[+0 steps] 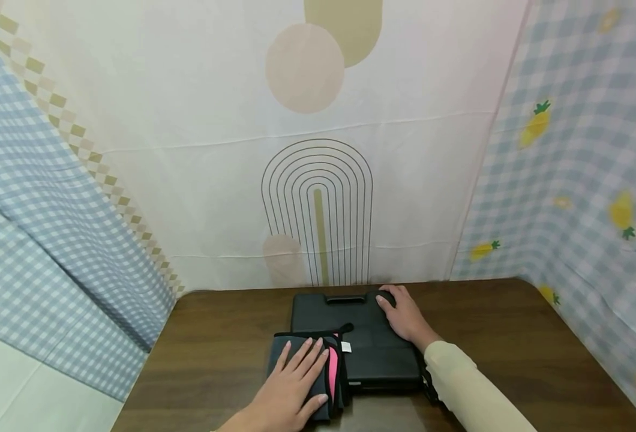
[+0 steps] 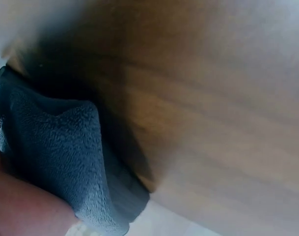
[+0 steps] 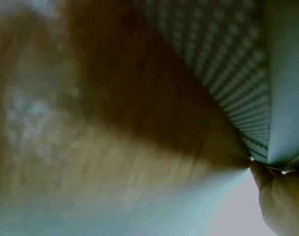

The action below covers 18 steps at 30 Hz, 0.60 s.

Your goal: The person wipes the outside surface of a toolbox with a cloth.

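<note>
My left hand [image 1: 294, 384] lies with its fingers extended and spread on a folded dark grey cloth [image 1: 285, 343]. The cloth has black edging, a pink strip, a small black loop and a white tag; its fuzzy pile shows in the left wrist view. It overlaps the lower left part of a flat black case [image 1: 380, 360], which lies on the table with its handle at the far edge. At the case's far right corner rests my right hand [image 1: 404, 315], the fingertips near the edge. Part of this hand [image 3: 282, 201] also appears in the right wrist view.
The brown wooden table [image 1: 215, 354] extends to both sides. Behind it hangs a pale patterned cloth [image 1: 210, 198], with a blue checked cloth [image 1: 64, 198] at left and a pineapple-print one [image 1: 582, 180] at right. Something black [image 1: 431, 387] sits by the case's right side.
</note>
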Each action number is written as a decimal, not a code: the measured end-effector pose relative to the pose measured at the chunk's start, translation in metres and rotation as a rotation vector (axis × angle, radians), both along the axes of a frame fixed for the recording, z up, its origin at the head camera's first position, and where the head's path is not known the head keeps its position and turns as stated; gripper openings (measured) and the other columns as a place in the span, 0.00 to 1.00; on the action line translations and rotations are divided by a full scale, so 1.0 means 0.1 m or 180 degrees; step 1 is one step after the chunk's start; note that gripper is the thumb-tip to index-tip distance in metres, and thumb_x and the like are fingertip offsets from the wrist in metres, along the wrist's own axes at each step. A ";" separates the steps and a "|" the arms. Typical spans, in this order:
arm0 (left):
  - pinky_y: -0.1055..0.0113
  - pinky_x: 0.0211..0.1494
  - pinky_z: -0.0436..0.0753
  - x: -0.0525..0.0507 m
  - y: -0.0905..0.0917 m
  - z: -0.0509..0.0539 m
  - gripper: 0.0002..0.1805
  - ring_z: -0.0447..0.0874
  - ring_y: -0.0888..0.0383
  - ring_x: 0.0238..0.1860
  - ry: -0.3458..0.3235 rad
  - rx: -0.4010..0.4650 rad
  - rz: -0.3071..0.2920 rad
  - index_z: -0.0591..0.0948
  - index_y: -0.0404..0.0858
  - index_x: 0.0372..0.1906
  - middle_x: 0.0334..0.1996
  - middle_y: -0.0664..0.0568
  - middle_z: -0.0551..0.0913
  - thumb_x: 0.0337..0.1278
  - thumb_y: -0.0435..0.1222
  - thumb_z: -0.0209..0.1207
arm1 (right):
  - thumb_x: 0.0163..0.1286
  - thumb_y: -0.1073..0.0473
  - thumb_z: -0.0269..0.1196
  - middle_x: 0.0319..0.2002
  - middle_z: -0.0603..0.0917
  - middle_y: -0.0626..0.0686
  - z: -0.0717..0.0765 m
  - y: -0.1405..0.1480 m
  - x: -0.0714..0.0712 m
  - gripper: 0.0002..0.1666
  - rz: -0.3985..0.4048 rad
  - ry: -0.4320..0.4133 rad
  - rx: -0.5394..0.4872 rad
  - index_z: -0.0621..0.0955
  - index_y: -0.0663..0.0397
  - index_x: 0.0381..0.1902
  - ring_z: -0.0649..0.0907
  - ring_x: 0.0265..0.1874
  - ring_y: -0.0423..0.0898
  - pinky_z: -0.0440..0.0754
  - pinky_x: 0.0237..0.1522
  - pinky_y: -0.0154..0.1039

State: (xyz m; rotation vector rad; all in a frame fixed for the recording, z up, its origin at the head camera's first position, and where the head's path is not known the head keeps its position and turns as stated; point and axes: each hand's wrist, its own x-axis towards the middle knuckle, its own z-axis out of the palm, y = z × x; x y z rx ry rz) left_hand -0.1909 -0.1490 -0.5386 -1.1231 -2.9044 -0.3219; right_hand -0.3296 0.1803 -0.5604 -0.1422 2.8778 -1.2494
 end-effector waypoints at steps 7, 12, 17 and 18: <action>0.33 0.85 0.58 -0.08 0.17 0.03 0.39 0.48 0.51 0.90 0.0044 -0.0272 -0.0140 0.47 0.51 0.89 0.90 0.54 0.47 0.86 0.63 0.29 | 0.88 0.41 0.51 0.77 0.69 0.62 -0.03 0.01 0.02 0.31 0.0021 0.0048 0.0035 0.72 0.51 0.77 0.73 0.75 0.67 0.70 0.74 0.70; 0.36 0.87 0.53 -0.18 0.34 0.06 0.40 0.42 0.53 0.91 -0.0116 -0.0359 -0.0094 0.44 0.52 0.89 0.90 0.56 0.43 0.84 0.64 0.25 | 0.87 0.42 0.52 0.76 0.70 0.63 -0.04 0.01 0.02 0.31 0.0014 0.0094 0.0059 0.73 0.52 0.77 0.74 0.75 0.66 0.71 0.74 0.70; 0.37 0.89 0.49 -0.30 0.50 0.10 0.42 0.40 0.54 0.91 -0.0379 -0.0301 0.0144 0.45 0.54 0.89 0.90 0.58 0.42 0.82 0.68 0.25 | 0.87 0.42 0.52 0.75 0.71 0.63 -0.03 0.00 0.00 0.30 0.0004 0.0112 0.0087 0.74 0.51 0.76 0.75 0.74 0.66 0.71 0.73 0.69; 0.38 0.89 0.48 -0.33 0.53 0.11 0.42 0.41 0.54 0.91 -0.0415 -0.0285 0.0202 0.46 0.53 0.89 0.90 0.57 0.42 0.81 0.68 0.25 | 0.87 0.42 0.52 0.75 0.71 0.63 -0.02 0.00 -0.01 0.30 0.0003 0.0108 0.0095 0.74 0.51 0.76 0.75 0.74 0.66 0.72 0.73 0.69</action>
